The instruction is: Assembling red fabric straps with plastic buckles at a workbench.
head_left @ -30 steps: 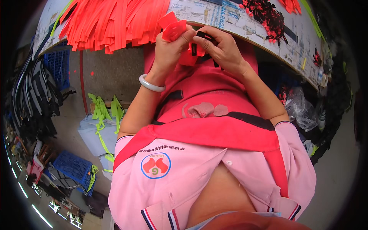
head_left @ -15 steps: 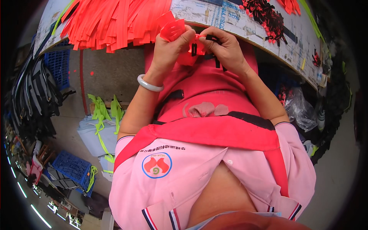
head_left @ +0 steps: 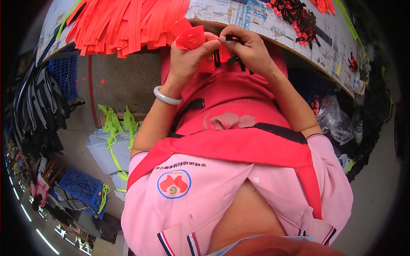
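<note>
Red strips [head_left: 191,37] are pinched in left fingers [head_left: 208,47] and a black strip [head_left: 233,38] in right fingers [head_left: 237,31], near blue lettering [head_left: 259,16].

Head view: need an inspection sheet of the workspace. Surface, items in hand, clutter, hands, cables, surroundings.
Surface: whitish bench top, printed, scuffed, worn along the near edge.
Items in hand: orange-red pieces and a small black strip.
Clutter: orange-red strips overhanging the bench edge; tangled black-and-red pile to their right.
Hands: left hand grips the orange-red pieces; right hand pinches the black strip. Fingertips close together; contact unclear.
Cables: nothing seen.
Surroundings: black and grey straps hanging at left; blue crate lower left; clear plastic bag at right, below the bench top.
</note>
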A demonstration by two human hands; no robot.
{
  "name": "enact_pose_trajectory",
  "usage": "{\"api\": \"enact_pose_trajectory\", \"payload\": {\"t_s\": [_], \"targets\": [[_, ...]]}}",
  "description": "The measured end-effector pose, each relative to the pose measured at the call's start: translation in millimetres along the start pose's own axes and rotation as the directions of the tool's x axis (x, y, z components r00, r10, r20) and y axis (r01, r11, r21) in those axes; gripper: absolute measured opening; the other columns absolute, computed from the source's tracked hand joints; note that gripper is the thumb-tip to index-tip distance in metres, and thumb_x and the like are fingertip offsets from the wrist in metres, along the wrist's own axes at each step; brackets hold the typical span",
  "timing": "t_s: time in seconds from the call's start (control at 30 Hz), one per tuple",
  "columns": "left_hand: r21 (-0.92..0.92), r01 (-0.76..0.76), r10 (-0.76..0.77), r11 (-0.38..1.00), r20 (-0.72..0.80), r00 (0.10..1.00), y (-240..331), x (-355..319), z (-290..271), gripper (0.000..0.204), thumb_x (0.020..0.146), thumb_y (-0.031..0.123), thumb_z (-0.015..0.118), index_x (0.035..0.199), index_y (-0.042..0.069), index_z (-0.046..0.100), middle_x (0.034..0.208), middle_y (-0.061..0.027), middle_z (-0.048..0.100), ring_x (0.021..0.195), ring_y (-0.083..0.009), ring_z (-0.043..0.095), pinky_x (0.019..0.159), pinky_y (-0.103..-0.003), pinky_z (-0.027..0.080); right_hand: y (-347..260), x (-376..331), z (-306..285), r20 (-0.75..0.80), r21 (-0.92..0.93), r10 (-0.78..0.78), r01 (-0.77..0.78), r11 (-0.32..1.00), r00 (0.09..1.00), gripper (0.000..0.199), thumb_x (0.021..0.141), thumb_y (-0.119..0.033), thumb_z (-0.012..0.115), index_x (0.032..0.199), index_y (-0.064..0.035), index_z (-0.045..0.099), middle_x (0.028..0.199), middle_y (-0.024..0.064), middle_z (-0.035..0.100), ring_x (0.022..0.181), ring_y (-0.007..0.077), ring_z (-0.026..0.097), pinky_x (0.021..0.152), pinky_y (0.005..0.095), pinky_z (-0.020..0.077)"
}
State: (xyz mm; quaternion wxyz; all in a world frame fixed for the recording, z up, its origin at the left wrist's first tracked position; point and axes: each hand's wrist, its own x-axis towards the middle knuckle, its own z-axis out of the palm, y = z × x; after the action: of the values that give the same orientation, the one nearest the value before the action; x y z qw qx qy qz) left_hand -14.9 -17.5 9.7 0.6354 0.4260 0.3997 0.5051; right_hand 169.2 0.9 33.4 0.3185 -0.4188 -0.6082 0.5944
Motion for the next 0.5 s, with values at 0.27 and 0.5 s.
{"api": "enact_pose_trajectory", "payload": {"t_s": [0.27,0.5], "targets": [[-0.145,0.002,0.001,0.989,0.022,1.000,-4,6,-1,0.006,0.087,0.007,0.067,0.087,0.001,0.065,0.070,0.0010,0.061,0.056,-0.0055,0.052,0.051,-0.019,0.041,-7,4,3,-0.015,-0.055,0.003,-0.003,0.998,1.000,0.021,0.094,-0.023,0.060,0.092,-0.0014,0.062,0.071,-0.0020,0.055,0.066,0.0040,0.049,0.056,0.0228,0.0434],[-0.130,0.038,-0.041,0.991,-0.021,0.999,0,-1,2,0.008,0.089,0.010,0.064,0.086,0.003,0.064,0.067,0.0038,0.055,0.055,-0.0041,0.047,0.050,-0.020,0.037,4,-5,13,0.078,-0.421,-0.159,0.177,0.890,0.984,0.019,0.078,0.001,0.061,0.096,-0.0023,0.059,0.078,0.0166,0.062,0.066,0.0311,0.060,0.062,0.0333,0.0487]]}}
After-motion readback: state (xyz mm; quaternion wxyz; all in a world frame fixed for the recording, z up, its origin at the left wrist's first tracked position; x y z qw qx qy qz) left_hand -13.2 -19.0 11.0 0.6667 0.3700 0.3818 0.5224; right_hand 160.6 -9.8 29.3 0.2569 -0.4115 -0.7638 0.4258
